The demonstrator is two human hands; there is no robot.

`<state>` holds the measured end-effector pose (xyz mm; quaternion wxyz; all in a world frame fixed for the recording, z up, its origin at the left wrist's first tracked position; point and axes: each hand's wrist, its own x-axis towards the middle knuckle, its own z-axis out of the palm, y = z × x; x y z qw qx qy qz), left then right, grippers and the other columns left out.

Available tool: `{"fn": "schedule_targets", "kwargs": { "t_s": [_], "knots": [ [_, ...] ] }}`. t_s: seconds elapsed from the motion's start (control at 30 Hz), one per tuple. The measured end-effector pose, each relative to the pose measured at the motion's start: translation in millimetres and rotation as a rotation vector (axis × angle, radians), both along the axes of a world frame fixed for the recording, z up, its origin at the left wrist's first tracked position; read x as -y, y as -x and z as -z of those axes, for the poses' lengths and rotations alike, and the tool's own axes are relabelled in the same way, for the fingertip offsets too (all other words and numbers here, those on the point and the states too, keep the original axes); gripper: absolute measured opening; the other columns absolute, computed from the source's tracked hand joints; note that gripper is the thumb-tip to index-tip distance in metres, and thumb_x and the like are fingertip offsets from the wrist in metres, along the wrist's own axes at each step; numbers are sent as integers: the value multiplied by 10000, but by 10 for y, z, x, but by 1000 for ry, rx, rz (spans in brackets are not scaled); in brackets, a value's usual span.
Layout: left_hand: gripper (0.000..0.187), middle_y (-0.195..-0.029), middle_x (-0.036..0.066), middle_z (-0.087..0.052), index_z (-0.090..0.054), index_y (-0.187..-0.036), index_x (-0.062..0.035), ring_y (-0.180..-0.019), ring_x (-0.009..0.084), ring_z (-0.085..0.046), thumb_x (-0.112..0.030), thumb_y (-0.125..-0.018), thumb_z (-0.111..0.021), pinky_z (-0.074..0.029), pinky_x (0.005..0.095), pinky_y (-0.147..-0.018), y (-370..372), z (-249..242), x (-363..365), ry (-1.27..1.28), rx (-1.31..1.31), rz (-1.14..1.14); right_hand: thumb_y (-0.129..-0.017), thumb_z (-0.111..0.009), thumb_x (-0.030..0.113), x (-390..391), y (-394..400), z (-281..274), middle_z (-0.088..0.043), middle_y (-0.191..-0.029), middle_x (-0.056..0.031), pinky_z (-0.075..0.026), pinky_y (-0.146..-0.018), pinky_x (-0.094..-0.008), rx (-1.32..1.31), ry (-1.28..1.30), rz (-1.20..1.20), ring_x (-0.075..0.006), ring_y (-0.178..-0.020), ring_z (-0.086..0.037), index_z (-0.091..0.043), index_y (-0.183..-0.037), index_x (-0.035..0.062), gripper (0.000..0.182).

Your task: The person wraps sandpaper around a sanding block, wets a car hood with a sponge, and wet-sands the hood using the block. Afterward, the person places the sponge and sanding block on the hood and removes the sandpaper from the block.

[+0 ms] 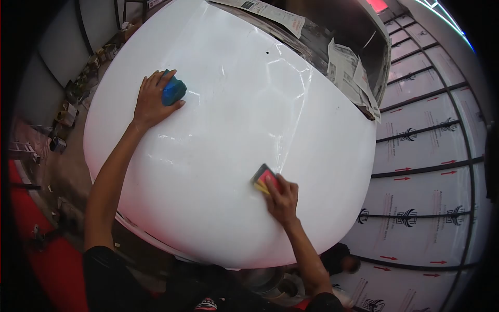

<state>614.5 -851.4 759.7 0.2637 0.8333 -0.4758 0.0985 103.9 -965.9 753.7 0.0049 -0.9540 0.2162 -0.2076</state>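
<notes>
A glossy white car hood (223,140) spreads across the middle of the head view. At its upper left, my left hand (150,101) is curled around a blue sponge-like pad (174,89) that rests on the white surface. Lower and to the right, my right hand (282,197) grips a small flat block (264,178) in black, red and yellow, its fingers pressing on the top. The block lies against the hood and is slightly blurred; its underside is hidden.
Newspaper sheets (345,70) cover the windshield edge behind the hood. Panels with red arrows (410,171) line the right side. Boxes and cans (65,114) stand on the floor at left, near a red strip (57,260). A dark shape (338,259) sits low at right.
</notes>
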Motion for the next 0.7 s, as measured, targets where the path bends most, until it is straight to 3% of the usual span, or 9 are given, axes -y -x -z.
{"fn": "schedule_targets", "kwargs": {
  "t_s": [0.1,0.17,0.27,0.33,0.43,0.53,0.6,0.7],
  "knots": [
    [971,-1609,162,-543,-481,-1676,-249,-1557,396,-480,-501,-847,-919,-266,615,-1369,-62,51,12,29,15,40,-981,-751,124,1542,-1122,-275,-681,-1305,-153,-524,-1005,-452,117,-13,150,-347,-1073,-569,-733,-1503,178,525],
    [968,-1597,179,-551,-498,-1667,-231,-1519,410,-511,-434,-827,-935,-297,622,-1349,-66,34,23,62,-16,79,-1001,-734,224,2407,-1697,-336,-703,-1224,-149,-543,-998,-464,127,62,218,-357,-1082,-602,-793,-1417,170,423],
    [963,-1584,188,-561,-516,-1658,-217,-1491,422,-532,-402,-816,-945,-328,616,-1331,-93,39,4,76,-4,78,-1030,-680,389,3398,-2355,-379,-697,-1280,-155,-559,-1039,-514,39,40,435,-395,-1201,-607,-798,-1426,246,437],
    [967,-1578,189,-567,-516,-1658,-210,-1484,426,-536,-412,-816,-947,-344,607,-1320,-56,43,5,70,21,75,-1074,-620,404,3658,-2662,-332,-686,-1355,-153,-542,-1061,-575,5,106,571,-420,-1292,-598,-737,-1498,304,451],
    [968,-1571,172,-570,-521,-1652,-227,-1512,397,-522,-524,-829,-933,-312,610,-1342,-77,62,-5,76,-5,78,-1103,-598,395,3543,-2762,-295,-676,-1395,-141,-512,-1087,-608,-22,122,673,-414,-1328,-589,-663,-1559,334,465],
    [951,-1578,173,-567,-519,-1652,-228,-1521,392,-512,-526,-843,-920,-308,608,-1342,-69,48,-1,62,-33,72,-1094,-651,334,3015,-2358,-275,-658,-1484,-119,-482,-1118,-576,3,18,483,-403,-1329,-579,-655,-1558,349,463],
    [948,-1581,194,-565,-511,-1657,-224,-1499,416,-524,-470,-839,-923,-337,612,-1323,-60,93,-8,83,6,73,-1063,-679,253,2179,-1965,-159,-666,-1491,-128,-496,-1108,-538,113,58,385,-401,-1282,-603,-677,-1552,306,492],
    [951,-1582,207,-559,-496,-1663,-217,-1498,431,-517,-443,-842,-919,-327,618,-1326,-67,76,7,87,34,49,-991,-737,81,734,-1240,-2,-594,-1576,-173,-442,-1167,-517,171,0,277,-387,-1339,-550,-653,-1591,276,636]
  ]
}}
